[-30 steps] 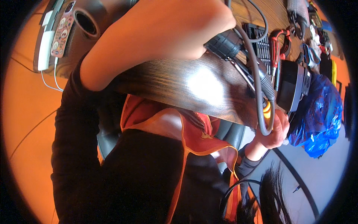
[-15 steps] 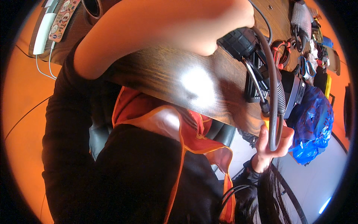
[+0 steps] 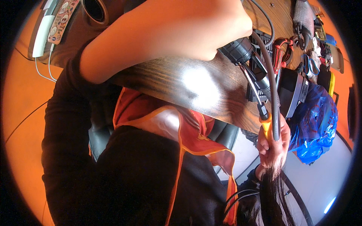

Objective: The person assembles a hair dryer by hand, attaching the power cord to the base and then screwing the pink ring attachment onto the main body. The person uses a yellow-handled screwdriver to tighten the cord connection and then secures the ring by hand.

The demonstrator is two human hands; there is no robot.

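My left hand point(image 3: 222, 34) reaches across the top of the view, closed round a black ridged cylindrical connector point(image 3: 238, 51). Most of its fingertips are out of sight behind the hand. In my right hand point(image 3: 272, 150), at the lower right, is a screwdriver point(image 3: 266, 126) with a yellow-orange handle. Its metal shaft slants up to the underside of the connector; whether the tip touches a screw there, I cannot tell. A thick grey cable point(image 3: 272, 81) arches past both, its lower end running by my right hand's fingers.
Under the work lies a dark wooden table point(image 3: 162, 77). Right of the cable are a red-and-black handled tool point(image 3: 278, 56), a black box point(image 3: 292, 92) and a blue plastic bag point(image 3: 316, 124). A roll of tape point(image 3: 94, 11) and a white power strip point(image 3: 43, 35) sit at upper left.
The connector has turned and shifted slightly in my left hand, so its round end shows more. My right hand and the screwdriver have moved a little left, and the cable has straightened.
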